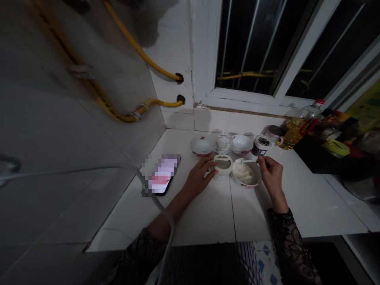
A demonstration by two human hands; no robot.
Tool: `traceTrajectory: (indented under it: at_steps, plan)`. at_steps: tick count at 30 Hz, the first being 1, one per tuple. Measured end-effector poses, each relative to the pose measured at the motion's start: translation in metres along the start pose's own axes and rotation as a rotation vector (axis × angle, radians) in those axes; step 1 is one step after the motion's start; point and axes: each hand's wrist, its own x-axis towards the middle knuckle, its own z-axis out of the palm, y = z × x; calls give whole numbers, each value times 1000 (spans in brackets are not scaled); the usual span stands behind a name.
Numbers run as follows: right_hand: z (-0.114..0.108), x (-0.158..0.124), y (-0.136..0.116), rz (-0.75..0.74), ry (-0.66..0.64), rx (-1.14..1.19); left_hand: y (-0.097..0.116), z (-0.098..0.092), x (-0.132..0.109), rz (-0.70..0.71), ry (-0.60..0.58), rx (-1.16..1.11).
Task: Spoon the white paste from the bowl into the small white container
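Note:
My left hand [199,177] grips the left side of a small white container [223,174] with an open top; its contents are too dim to name. Between the finger and thumb of my right hand [272,174] is the handle of a white spoon [246,160]. A white heap, like powder, lies on the spoon's end. Just below the spoon is a bowl [247,185] with a patterned outside, holding a pale, uneven white mass. This bowl stands right of the container, on the white tiled counter [204,221].
Behind stand a wide bowl [203,145], a clear container [223,142], a smaller bowl [242,145] and a dark-labelled jar [261,146]. An oil bottle [292,132] is at the back right. A phone [164,174] lies left; a pale cable [162,208] crosses in front of it.

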Motion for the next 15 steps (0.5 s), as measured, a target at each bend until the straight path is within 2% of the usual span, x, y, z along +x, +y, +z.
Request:
traceTrajectory:
  at_steps: [5,9,15]
  plan:
    - [-4,6,20,138,-105,-164,-1,0,0,4,9,-13]
    - [4,3,14,133,-219,-226,-1,0,0,-18,-2,-7]
    - [9,2,14,227,-273,-163,-1,0,0,3,6,-12]
